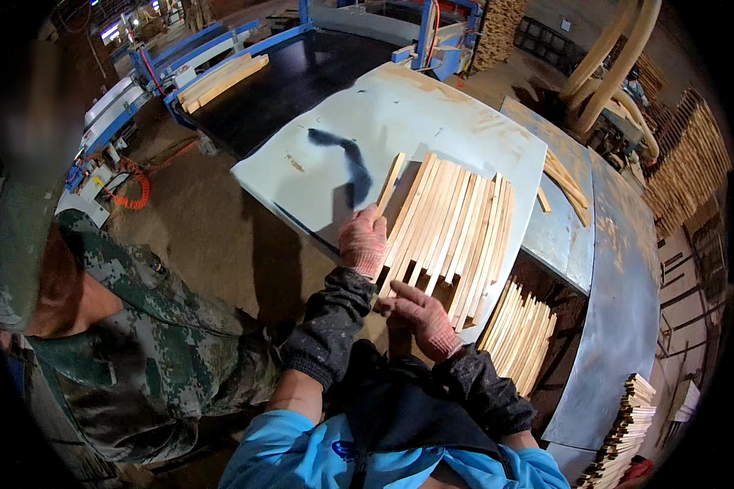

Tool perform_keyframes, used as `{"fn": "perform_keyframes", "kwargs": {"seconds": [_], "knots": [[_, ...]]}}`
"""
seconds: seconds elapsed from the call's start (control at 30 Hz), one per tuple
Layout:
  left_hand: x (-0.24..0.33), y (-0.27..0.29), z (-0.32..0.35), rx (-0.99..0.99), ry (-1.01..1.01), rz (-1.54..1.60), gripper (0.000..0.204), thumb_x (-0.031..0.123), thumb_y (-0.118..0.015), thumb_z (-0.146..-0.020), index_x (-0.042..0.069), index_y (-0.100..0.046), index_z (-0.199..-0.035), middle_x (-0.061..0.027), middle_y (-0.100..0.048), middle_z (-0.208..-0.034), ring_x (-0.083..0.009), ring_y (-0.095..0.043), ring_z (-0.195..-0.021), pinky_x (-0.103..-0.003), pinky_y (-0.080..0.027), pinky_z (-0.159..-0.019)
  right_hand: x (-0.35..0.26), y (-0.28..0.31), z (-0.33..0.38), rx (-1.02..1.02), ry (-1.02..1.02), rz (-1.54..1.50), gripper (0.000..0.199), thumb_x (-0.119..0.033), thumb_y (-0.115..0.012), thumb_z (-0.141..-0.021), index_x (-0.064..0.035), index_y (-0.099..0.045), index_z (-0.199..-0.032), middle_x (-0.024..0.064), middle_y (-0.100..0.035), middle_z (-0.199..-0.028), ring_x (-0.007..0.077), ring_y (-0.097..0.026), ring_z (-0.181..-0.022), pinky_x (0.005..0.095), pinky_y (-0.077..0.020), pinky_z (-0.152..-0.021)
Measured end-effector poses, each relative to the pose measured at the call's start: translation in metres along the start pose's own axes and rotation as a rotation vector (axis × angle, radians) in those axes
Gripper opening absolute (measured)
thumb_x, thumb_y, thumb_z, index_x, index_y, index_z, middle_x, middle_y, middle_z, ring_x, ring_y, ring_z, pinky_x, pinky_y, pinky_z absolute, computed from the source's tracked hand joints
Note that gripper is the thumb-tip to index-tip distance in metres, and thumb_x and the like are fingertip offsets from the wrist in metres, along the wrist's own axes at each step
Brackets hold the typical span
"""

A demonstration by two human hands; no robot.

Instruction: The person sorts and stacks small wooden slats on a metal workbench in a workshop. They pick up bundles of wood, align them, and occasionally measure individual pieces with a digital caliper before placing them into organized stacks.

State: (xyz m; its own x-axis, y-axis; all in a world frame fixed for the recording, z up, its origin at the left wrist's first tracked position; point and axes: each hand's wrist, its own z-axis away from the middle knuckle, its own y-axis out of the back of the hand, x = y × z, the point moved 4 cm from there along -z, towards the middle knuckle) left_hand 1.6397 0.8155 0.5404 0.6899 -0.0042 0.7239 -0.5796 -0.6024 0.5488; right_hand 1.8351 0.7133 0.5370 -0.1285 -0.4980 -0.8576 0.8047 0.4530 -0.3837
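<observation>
My left hand (363, 240), in a reddish work glove, is closed around the near end of a single wooden strip (392, 181) that points up and away over the pale sheet-covered table (294, 183). Just right of it lies a row of light wooden strips (448, 216), side by side, their near ends uneven. My right hand (422, 316), gloved alike, is at the near ends of that row. Its fingers stretch leftward, apart, close to the end of a strip on the row's left side; whether they touch it I cannot tell.
A person in camouflage clothing (179, 359) stands close on my left. More strips (520, 334) lie lower down beside the table, under a metal worktop (603, 301). Beyond the table is a blue-framed machine with a black bed (302, 73), boards on its left side (224, 81).
</observation>
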Motion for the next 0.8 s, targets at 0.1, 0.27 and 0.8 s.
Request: {"fn": "perform_keyframes", "kwargs": {"seconds": [0.1,0.27,0.8], "knots": [[0.005,0.003,0.002,0.017,-0.006,0.004,0.021,0.022,-0.066,-0.098,0.006,-0.069,-0.11,-0.0219,-0.072,-0.107,-0.0468,-0.066,-0.105,-0.053,-0.054,-0.087,0.011,-0.003,0.012,-0.056,-0.052,0.003,0.065,-0.022,-0.066,-0.109,0.0045,-0.04,-0.162,0.0124,-0.073,-0.132,0.02,-0.069,-0.115,0.0336,-0.0557,-0.098],[0.005,0.005,0.005,0.086,0.015,0.056,0.02,0.023,-0.068,-0.097,0.007,-0.07,-0.109,-0.0219,-0.072,-0.106,-0.0477,-0.068,-0.101,-0.053,-0.055,-0.085,0.024,-0.007,0.023,-0.123,-0.08,-0.027,0.065,-0.024,-0.065,-0.11,0.0032,-0.041,-0.163,0.0092,-0.072,-0.131,0.0176,-0.068,-0.113,0.0329,-0.0547,-0.097],[0.003,0.002,0.005,0.103,-0.012,0.009,0.023,0.025,-0.07,-0.094,0.005,-0.071,-0.105,-0.023,-0.073,-0.105,-0.0455,-0.07,-0.102,-0.053,-0.056,-0.085,0.034,-0.01,0.053,-0.133,-0.14,-0.021,0.063,-0.021,-0.065,-0.11,0.0005,-0.041,-0.164,0.0093,-0.072,-0.134,0.017,-0.068,-0.118,0.0312,-0.0536,-0.102]]}}
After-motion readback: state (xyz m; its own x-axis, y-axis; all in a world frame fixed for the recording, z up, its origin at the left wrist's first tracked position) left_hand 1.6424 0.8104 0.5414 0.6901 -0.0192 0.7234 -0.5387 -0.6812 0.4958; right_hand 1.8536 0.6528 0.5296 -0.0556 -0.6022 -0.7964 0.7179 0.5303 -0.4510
